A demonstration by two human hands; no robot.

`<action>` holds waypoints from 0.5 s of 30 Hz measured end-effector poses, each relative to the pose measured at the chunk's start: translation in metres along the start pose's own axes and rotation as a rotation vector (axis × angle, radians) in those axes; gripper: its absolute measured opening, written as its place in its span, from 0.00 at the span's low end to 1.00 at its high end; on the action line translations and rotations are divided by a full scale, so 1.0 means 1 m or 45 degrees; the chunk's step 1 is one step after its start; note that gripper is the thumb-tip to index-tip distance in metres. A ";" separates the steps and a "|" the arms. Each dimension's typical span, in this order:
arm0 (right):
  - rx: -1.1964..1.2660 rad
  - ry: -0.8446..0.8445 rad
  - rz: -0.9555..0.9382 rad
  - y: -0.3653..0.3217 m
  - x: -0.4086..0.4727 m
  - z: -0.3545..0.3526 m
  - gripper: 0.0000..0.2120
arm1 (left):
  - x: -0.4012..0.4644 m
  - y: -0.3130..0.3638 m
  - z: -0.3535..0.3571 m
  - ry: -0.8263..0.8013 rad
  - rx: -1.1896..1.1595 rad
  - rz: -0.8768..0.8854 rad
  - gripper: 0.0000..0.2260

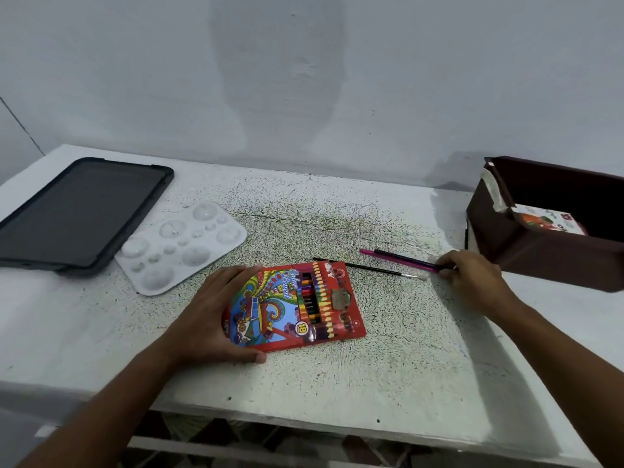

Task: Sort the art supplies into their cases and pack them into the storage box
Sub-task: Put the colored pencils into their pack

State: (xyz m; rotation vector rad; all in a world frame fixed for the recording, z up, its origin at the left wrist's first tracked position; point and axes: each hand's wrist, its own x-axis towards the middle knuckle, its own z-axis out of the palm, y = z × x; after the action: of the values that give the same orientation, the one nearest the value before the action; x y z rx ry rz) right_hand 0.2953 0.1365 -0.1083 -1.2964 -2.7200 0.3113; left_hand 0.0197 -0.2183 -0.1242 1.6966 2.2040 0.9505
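My left hand (216, 309) gripped the colour pencil box (297, 305) flat on the counter (388, 349), steadying it, while my right hand (472, 278) pinched the pink brush (398, 259), presumably bound for the storage box (540, 244).

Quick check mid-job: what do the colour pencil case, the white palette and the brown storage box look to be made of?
Red flat colour pencil case: glossy printed card, probably, with a clear window showing pencils. White paint palette with round wells: moulded plastic, going by its smooth, faintly shiny dimples. Dark brown open storage box: likely matte covered cardboard; a pale edge shows at its corner.
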 end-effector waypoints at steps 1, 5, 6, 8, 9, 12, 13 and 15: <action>0.015 -0.003 -0.001 -0.001 0.000 0.000 0.06 | 0.000 0.000 0.000 -0.002 0.001 0.000 0.52; 0.068 0.039 -0.042 -0.005 -0.002 -0.001 0.06 | 0.000 -0.001 0.000 -0.001 0.000 -0.016 0.52; 0.091 0.070 -0.061 -0.007 -0.003 -0.002 0.06 | 0.000 -0.001 0.001 0.000 -0.007 -0.022 0.52; 0.138 0.163 -0.119 -0.010 -0.007 -0.007 0.07 | 0.000 -0.001 0.001 0.005 -0.023 -0.031 0.53; 0.161 0.210 -0.150 -0.012 -0.010 -0.011 0.08 | 0.000 -0.002 0.001 0.008 -0.028 -0.030 0.53; 0.224 0.259 -0.268 -0.020 -0.021 -0.024 0.08 | 0.000 -0.003 0.002 0.005 -0.026 -0.034 0.53; 0.205 0.245 -0.326 -0.023 -0.025 -0.026 0.08 | 0.000 -0.004 0.002 0.004 -0.024 -0.032 0.53; 0.128 0.189 -0.437 -0.029 -0.033 -0.025 0.08 | 0.000 -0.005 0.002 -0.001 -0.024 -0.027 0.53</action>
State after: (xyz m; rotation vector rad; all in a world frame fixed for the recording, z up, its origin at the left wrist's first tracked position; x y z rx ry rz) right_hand 0.2989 0.0966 -0.0782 -0.7753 -2.6948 0.2978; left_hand 0.0170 -0.2180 -0.1283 1.6620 2.2012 0.9623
